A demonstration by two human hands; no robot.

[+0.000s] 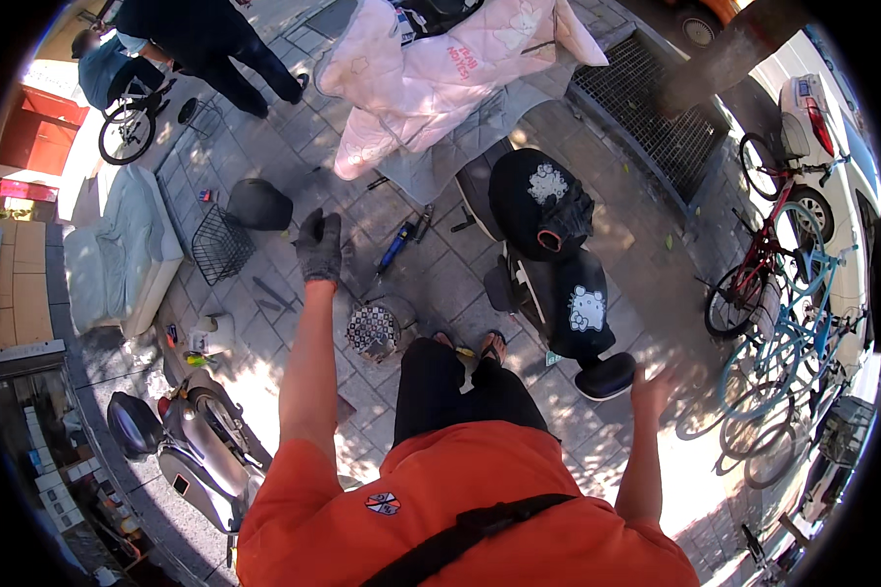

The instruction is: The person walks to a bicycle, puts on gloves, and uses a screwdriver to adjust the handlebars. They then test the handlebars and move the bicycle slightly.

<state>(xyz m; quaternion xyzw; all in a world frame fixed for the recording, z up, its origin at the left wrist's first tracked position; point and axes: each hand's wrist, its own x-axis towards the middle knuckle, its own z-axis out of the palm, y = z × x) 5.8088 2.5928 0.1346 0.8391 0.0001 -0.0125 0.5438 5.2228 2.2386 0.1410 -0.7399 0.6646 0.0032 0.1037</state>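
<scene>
My left hand [318,247], in a dark grey work glove, is held out over the paving with its fingers apart and nothing seen in it. To its right a blue and black power tool [394,247] lies on the ground beside small dark tools [423,223]. My right hand [654,389] is bare and somewhat blurred, fingers stretched out, holding nothing I can see. It is just right of the black backrest [605,378] of a scooter, apart from it. The scooter has a black seat [579,303] with a white cartoon print and a pink quilted cover [440,88] over its front.
A checkered stool [373,331] stands before my feet. Left are a wire basket [222,245], a black rounded case [260,204], a cushioned sofa [127,249] and a parked scooter [201,440]. Bicycles [768,254] line the right, near a metal grate [646,108]. A person [206,44] stands far left.
</scene>
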